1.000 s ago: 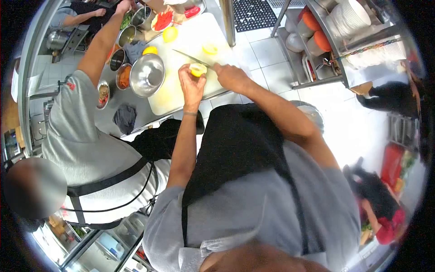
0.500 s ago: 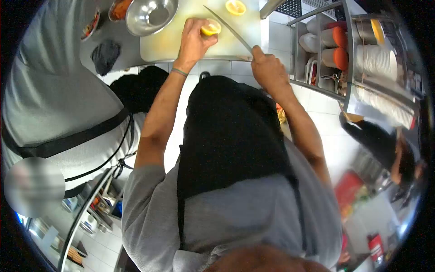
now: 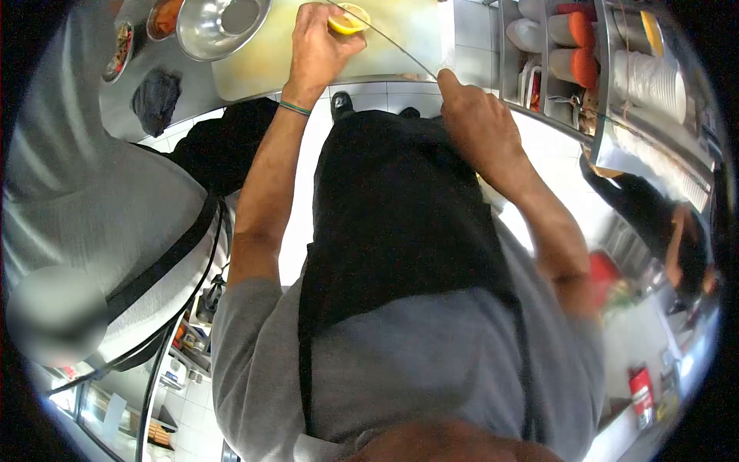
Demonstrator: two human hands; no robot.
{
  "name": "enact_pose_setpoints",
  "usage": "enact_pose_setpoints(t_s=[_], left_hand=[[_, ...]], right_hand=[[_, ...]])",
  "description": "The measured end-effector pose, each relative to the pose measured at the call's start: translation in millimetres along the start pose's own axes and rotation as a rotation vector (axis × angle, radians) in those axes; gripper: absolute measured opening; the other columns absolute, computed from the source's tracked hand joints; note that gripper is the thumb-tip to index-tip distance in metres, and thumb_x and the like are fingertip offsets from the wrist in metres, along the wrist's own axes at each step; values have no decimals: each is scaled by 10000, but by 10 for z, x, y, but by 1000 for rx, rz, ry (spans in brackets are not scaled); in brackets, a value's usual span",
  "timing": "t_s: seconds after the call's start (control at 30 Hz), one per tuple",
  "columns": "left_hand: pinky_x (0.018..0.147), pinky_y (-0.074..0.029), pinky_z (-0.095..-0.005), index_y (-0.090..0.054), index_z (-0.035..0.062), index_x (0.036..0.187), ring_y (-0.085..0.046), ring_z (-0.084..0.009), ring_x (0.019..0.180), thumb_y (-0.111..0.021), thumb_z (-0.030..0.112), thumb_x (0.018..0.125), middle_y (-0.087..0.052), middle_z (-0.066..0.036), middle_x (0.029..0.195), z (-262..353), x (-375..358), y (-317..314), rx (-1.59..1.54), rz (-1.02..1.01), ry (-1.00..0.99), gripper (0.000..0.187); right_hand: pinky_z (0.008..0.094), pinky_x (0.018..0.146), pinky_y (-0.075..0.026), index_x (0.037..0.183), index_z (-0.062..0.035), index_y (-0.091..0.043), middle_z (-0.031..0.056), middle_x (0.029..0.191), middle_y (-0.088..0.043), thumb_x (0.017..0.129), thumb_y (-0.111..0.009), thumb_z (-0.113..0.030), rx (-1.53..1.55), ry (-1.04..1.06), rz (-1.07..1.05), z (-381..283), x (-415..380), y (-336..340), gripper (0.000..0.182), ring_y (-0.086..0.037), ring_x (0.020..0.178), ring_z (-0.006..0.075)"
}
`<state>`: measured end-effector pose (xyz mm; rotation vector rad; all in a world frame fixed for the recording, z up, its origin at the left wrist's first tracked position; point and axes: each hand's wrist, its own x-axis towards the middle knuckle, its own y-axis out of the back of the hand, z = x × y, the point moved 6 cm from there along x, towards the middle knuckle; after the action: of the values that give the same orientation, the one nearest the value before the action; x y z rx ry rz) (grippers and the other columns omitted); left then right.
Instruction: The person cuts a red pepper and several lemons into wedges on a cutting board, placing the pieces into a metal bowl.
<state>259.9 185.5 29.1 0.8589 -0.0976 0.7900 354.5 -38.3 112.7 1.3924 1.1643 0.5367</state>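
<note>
My left hand grips a cut lemon half at the top of the head view, its cut face partly showing. The lemon is held over a pale yellowish cutting board. My right hand is closed around the handle of a long knife, the handle mostly hidden in the fist. From there the thin blade slants up and left, overlapping the lemon's cut face close to my left fingers.
Left of the board stand a steel bowl, a smaller food container and a dark cloth. A person in grey stands close on my left. Shelves on the right hold red-lidded containers and stacked cups.
The knife blade has come left from beside the lemon to across its cut face. The view has shifted, so the board sits higher and the other lemon half is out of frame.
</note>
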Motion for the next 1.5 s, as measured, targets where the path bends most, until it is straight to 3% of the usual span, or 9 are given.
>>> enact_pose_setpoints(t_s=[0.13,0.23,0.43,0.57,0.7,1.03,1.13,1.23,1.5], left_hand=[[857,-594,-401,-660,14,1066,-674,-307,977,-871,100,696,-657,-140,1075,-60,9,-42,38,3,-43,435],[856,-596,-395,-656,14,1072,-674,-301,973,-879,105,697,-652,-138,1083,-30,7,-80,-6,-18,32,447],[831,-618,-384,-643,7,1102,-683,-310,987,-885,74,701,-615,-155,1120,-23,-149,-67,-44,-5,-32,473],[802,-618,-374,-630,16,1133,-676,-304,991,-880,55,701,-572,-161,1180,-98,-286,-133,-229,62,48,500],[741,-602,-355,-626,18,1124,-646,-280,969,-869,49,707,-585,-157,1153,20,-255,-70,-4,94,-88,484],[764,-613,-360,-618,16,1114,-646,-275,982,-858,44,719,-582,-145,1140,-59,-255,-116,-102,83,5,463],[773,-607,-364,-617,20,1113,-643,-274,982,-857,45,707,-579,-138,1135,-40,-241,-108,-119,74,31,473],[803,-587,-383,-615,28,1107,-635,-285,992,-859,53,693,-581,-134,1124,-76,-244,-97,-84,56,29,482],[880,-548,-416,-624,40,1101,-596,-310,1052,-897,78,673,-584,-152,1115,-67,-358,-5,-98,108,12,509]], right_hand=[[497,586,-616,1092,-62,-490,185,779,-711,985,-537,-42,-48,21,-11,15,48,-3,118,-747,699,387],[498,617,-627,1099,-61,-485,198,783,-715,985,-536,-42,-43,10,-77,63,118,-92,126,-754,727,402],[598,683,-573,1124,-50,-491,255,794,-706,986,-564,-103,143,35,83,83,752,-604,166,-710,755,497],[549,644,-612,1077,-30,-524,254,788,-709,981,-537,-57,100,83,76,45,538,-266,100,-742,761,456],[598,701,-566,1087,-22,-508,274,793,-699,981,-540,-79,156,57,12,-21,179,-7,125,-709,798,501],[557,643,-603,1089,-34,-507,239,807,-714,965,-571,-68,93,45,-37,-3,10,-24,144,-740,778,447],[600,675,-544,1113,-31,-486,236,769,-684,969,-572,-67,106,-1,-40,15,44,-102,171,-692,765,481],[529,584,-607,1076,-51,-494,214,773,-716,968,-566,-57,31,55,-9,-39,89,-76,130,-743,712,420],[590,664,-560,1143,-46,-497,238,803,-701,995,-555,-109,156,65,51,-22,756,-659,171,-700,754,485]])
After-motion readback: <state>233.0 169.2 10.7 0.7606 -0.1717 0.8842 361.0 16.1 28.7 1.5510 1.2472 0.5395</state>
